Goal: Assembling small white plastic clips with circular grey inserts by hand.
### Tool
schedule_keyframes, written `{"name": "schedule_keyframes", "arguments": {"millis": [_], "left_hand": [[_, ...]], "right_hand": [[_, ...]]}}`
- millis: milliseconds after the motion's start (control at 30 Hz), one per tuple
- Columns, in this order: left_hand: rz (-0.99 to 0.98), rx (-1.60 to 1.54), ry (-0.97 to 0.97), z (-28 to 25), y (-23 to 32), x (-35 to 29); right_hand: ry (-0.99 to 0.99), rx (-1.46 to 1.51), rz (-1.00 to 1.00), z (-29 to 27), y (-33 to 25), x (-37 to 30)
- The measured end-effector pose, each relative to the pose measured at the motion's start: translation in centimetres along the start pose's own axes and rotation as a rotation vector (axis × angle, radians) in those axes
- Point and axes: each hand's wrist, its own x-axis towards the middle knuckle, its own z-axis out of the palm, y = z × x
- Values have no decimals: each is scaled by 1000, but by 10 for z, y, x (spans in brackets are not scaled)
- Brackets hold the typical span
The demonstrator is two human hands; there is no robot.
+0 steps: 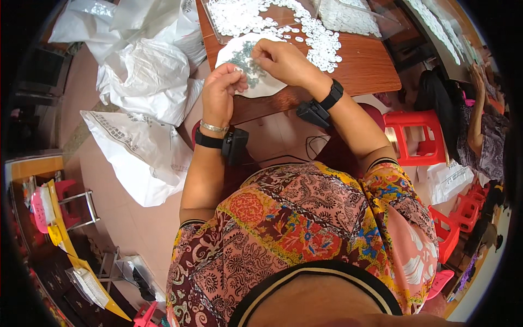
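Small white piece pinched in left hand; right hand's fingertips pressed together, any held item cannot be told. Grey pieces heaped between hands on white plate, near-left corner of counter.

Pinkish tiled floor, red plastic stools

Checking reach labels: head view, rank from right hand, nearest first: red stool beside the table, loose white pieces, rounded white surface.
1. Rounded white surface, beneath the right hand
2. Loose white pieces, just right
3. Red stool, farther right
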Motion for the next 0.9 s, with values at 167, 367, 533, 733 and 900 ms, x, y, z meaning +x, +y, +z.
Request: {"name": "schedule_keyframes", "arguments": {"millis": [167,367,533,733,900], "left_hand": [[-27,-63,-65,2,1,0],[-43,-36,-88,11,4,-4],[15,208,-43,16,6,-6],[109,536,32,24,-2,-9],[112,660,22,31,1,-11]], "right_hand": [[2,220,-123,1,-4,-2],[-142,506,15,-1,-8,-8],[-43,502,10,-7,-7,-13],[20,454,-24,-9,-5,-20],[4,412,-49,-10,-5,-23]]}}
